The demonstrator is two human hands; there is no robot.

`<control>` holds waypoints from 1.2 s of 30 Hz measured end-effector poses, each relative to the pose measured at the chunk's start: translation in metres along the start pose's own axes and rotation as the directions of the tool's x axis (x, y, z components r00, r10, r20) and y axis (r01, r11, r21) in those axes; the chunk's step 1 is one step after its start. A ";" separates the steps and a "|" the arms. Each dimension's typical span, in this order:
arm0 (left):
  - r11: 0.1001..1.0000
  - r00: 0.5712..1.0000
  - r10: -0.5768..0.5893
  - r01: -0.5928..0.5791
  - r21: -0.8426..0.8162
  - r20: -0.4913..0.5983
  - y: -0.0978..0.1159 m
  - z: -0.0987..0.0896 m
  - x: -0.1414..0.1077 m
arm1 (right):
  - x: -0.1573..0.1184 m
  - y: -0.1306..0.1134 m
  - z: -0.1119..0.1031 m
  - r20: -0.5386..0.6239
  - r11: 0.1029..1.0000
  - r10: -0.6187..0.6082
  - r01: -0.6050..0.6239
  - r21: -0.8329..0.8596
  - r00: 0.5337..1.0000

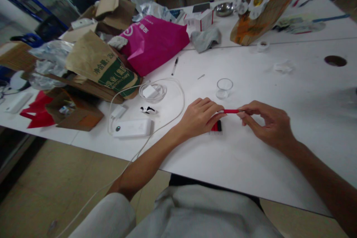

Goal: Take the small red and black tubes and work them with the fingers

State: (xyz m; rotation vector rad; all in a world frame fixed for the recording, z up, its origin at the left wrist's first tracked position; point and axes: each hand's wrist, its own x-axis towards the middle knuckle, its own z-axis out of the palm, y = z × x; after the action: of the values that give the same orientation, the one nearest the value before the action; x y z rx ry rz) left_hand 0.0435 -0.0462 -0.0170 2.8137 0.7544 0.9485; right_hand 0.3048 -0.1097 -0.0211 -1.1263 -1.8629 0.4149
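My left hand [199, 116] and my right hand [264, 122] hold the two ends of a thin red stick [231, 111] just above the white table [251, 156]. The left fingers curl over its left end, while the right thumb and forefinger pinch its right end. Under the left fingers lies a small red and black object [216, 127], partly hidden. A small clear glass cup [224, 87] stands a little beyond the stick.
A white power bank [131, 128] with a looping white cable [167, 93] lies to the left. Brown paper bags [97, 65], a pink bag [154, 41], a grey cloth [206, 38] and a cardboard display [264, 7] crowd the back. A person sits far left.
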 end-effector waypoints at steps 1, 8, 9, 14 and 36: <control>1.000 1.000 -0.001 0.001 0.002 0.001 0.000 0.000 0.000 | 0.000 0.000 0.000 0.002 1.000 -0.001 0.001 0.000 1.000; 1.000 1.000 0.010 -0.010 0.009 -0.013 -0.002 0.002 -0.001 | 0.000 0.001 -0.001 0.009 1.000 -0.012 0.013 -0.023 1.000; 1.000 1.000 0.012 -0.012 0.010 -0.010 -0.002 0.002 -0.001 | 0.000 0.002 -0.001 0.009 1.000 -0.015 0.015 -0.024 1.000; 1.000 1.000 0.024 -0.024 0.015 -0.015 -0.002 0.002 -0.001 | -0.001 0.004 -0.001 0.013 1.000 -0.021 0.021 -0.023 1.000; 0.999 0.996 -0.010 0.007 0.032 0.092 -0.003 0.002 -0.002 | 0.001 0.001 0.000 0.022 0.987 0.153 -0.154 0.052 0.988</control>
State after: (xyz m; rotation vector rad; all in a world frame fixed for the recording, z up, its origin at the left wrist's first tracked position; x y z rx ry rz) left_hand 0.0426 -0.0445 -0.0203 2.8564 0.7755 0.8062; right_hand 0.3052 -0.1088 -0.0216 -1.2376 -1.7756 0.5612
